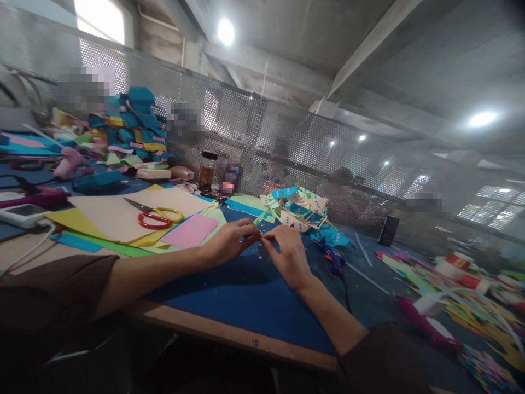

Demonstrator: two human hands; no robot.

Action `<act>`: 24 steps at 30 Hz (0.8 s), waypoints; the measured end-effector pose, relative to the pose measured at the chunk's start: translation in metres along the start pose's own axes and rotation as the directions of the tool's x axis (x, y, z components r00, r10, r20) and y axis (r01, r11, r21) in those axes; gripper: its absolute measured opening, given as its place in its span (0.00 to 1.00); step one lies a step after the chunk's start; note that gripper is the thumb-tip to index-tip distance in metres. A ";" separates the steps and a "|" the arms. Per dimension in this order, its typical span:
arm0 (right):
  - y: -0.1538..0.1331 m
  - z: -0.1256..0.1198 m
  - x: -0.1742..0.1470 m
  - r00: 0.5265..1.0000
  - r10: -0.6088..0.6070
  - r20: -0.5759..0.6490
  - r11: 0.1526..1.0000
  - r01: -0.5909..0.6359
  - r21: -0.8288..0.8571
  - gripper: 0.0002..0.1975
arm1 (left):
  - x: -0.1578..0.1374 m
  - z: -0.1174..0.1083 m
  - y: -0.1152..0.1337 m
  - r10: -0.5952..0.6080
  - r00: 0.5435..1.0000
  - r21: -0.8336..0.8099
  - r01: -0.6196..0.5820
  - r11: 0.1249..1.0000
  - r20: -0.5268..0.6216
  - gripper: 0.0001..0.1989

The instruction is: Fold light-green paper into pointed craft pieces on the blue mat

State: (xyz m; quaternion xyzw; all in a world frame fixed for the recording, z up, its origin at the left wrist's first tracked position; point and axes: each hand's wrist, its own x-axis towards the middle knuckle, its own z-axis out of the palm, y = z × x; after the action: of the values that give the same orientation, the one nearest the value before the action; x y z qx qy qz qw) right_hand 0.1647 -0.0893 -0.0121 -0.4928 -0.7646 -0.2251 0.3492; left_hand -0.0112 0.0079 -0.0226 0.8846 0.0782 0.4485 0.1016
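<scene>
My left hand (230,241) and my right hand (289,253) meet above the blue table mat (241,303), fingertips pinched close together. Whatever lies between the fingertips is too small to make out. Tiny light scraps dot the mat just below them. Behind my hands is a heap of folded paper pieces (301,205), blue, cream and pale green with small dots. Scissors (158,216) with one red and one yellow handle lie on cream paper (106,210), left of my left hand. A pink paper sheet (192,230) is nearest to that hand.
A blue glue gun (335,261) with a cord lies to my right. Behind the paper stand a jar (207,171) of dark liquid and a perforated metal screen (246,131). Blue folded paper (139,117) is piled far left; a phone (389,230) leans at right.
</scene>
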 end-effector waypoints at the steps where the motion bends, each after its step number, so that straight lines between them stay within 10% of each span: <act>1: 0.000 0.000 0.000 1.000 0.004 -0.003 1.000 -0.004 0.009 0.06 | 0.000 0.000 0.000 0.000 1.000 0.002 0.000 1.000 -0.004 0.08; 24: 0.002 0.003 0.002 0.963 0.262 0.053 0.901 -0.265 0.343 0.07 | -0.002 -0.001 0.002 -0.021 0.999 0.030 0.022 0.999 -0.028 0.07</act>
State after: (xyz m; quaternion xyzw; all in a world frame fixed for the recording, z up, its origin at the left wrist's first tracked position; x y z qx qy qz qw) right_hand 0.1648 -0.0855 -0.0123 -0.5228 -0.7196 -0.0359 0.4557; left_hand -0.0125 0.0057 -0.0231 0.8789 0.0957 0.4583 0.0916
